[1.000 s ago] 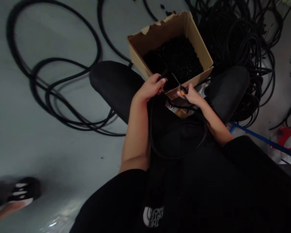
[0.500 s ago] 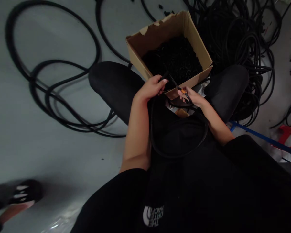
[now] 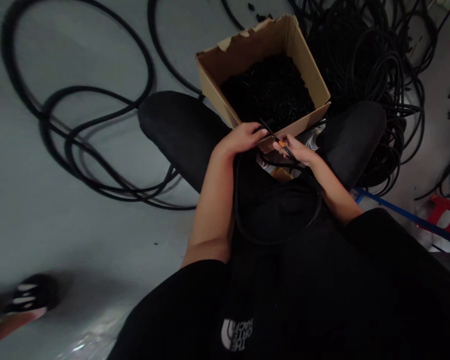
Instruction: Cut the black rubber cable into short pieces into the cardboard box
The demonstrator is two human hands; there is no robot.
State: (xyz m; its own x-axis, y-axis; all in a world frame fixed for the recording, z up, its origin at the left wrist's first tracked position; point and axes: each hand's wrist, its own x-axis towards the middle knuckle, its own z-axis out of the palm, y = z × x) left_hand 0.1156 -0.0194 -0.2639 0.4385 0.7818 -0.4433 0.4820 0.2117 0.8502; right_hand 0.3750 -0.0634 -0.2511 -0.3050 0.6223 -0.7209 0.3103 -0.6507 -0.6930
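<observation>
My left hand (image 3: 240, 141) is closed round the end of a black hose (image 3: 247, 230) that loops down over my lap. My right hand (image 3: 296, 149) grips scissors (image 3: 275, 137) with an orange and black handle, their blades meeting the hose end just beside my left fingers. Both hands hover at the near edge of an open cardboard box (image 3: 210, 82) filled with several short black hose pieces (image 3: 272, 92). My knees in black trousers flank the box.
Long black hose loops (image 3: 78, 145) lie on the grey floor at left. A large tangle of black hose (image 3: 375, 60) is piled at the upper right. A red stool (image 3: 444, 210) and a blue bar (image 3: 405, 212) sit at right. Another person's sandalled foot (image 3: 26, 300) shows at the lower left.
My left hand has dropped slightly toward the box's near edge, and the scissors have closed in on the hose end. The foot at lower left has shifted a little.
</observation>
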